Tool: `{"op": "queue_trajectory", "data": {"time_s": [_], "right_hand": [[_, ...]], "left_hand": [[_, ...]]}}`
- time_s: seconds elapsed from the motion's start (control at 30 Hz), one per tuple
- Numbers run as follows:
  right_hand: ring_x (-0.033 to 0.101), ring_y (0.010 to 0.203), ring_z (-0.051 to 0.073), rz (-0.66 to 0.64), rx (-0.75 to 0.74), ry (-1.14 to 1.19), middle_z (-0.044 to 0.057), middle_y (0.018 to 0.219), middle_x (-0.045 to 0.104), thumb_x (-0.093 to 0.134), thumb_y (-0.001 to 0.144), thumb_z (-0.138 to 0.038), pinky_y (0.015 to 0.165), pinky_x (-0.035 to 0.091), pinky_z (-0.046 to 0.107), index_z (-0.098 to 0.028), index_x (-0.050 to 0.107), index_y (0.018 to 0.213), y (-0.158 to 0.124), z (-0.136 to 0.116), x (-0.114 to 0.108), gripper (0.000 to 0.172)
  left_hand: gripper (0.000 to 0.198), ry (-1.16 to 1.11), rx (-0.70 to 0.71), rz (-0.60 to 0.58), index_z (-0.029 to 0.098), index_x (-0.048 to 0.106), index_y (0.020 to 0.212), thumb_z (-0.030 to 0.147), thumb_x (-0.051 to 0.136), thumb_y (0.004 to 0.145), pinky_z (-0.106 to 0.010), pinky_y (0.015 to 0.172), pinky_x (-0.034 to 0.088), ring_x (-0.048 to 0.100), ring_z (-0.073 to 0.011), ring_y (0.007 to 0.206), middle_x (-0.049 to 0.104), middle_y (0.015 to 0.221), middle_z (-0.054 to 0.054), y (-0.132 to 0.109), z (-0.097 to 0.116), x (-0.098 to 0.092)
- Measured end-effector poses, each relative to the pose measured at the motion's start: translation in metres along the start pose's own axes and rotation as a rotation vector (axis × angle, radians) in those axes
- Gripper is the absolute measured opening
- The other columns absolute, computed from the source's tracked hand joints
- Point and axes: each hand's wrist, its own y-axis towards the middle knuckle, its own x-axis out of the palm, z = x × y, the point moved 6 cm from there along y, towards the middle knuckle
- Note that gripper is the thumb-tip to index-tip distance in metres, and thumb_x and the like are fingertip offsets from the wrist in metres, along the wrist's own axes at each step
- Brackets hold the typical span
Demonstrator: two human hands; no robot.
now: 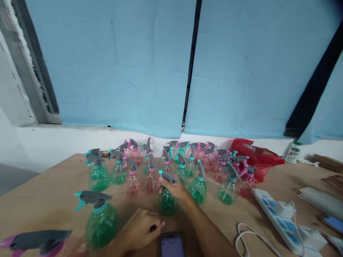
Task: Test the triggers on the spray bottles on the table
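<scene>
My right hand (173,188) is wrapped round the neck of a green spray bottle (167,204) with a grey and teal trigger head. This bottle stands upright on the table, green liquid at its bottom. Left of it, my left hand (142,226) is curled closed low over the table. A small dark patch shows between thumb and fingers, and I cannot tell what it is. Another green spray bottle (102,225) stands left of my left hand. At the lower left corner is a pink and grey spray head (40,241), its bottle partly cut off.
Several green and pink spray bottles (199,189) stand behind my hands. A phone (172,246) lies in front. On the right are a power strip (276,217), a white cable (252,232), a red bag (257,157), a white bottle (293,152) and another person's blurred hand (333,181).
</scene>
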Motion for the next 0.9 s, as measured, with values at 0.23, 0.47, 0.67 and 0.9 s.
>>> {"op": "queue_trajectory", "data": {"time_s": [0.23,0.47,0.67,0.9], "right_hand": [[0.062,0.057,0.015,-0.049,-0.022,0.019,0.001,0.070,0.069,0.075,0.082,-0.069,0.062,0.050,0.029,-0.021,0.071,0.081,0.002,-0.006,0.002,0.048],[0.060,0.052,0.015,-0.018,0.061,0.088,0.000,0.065,0.069,0.075,0.078,-0.067,0.066,0.050,0.031,-0.021,0.072,0.078,0.002,-0.009,0.003,0.046],[0.062,0.054,0.015,-0.012,0.050,0.116,0.000,0.071,0.072,0.076,0.077,-0.059,0.068,0.051,0.031,-0.022,0.074,0.081,0.001,-0.016,0.003,0.037],[0.061,0.053,0.015,-0.008,0.043,0.117,-0.001,0.068,0.071,0.074,0.080,-0.052,0.067,0.051,0.031,-0.023,0.077,0.090,0.002,-0.013,0.003,0.032]], "left_hand": [[0.041,-0.008,0.011,0.019,0.018,0.040,0.063,0.023,0.049,0.103,-0.031,0.055,0.021,0.047,-0.0105,0.054,0.051,0.057,0.003,0.001,-0.002,0.001],[0.042,0.008,0.003,0.026,0.019,0.043,0.063,0.023,0.047,0.104,-0.032,0.055,0.022,0.047,-0.0107,0.052,0.053,0.058,0.003,-0.002,-0.007,0.005],[0.042,-0.013,0.009,0.044,0.019,0.044,0.063,0.024,0.048,0.104,-0.031,0.056,0.022,0.046,-0.0105,0.053,0.050,0.057,0.003,0.000,-0.009,0.003],[0.040,-0.021,0.003,0.064,0.018,0.042,0.064,0.023,0.049,0.103,-0.031,0.055,0.021,0.045,-0.0098,0.053,0.050,0.056,0.004,-0.001,-0.008,0.003]]}}
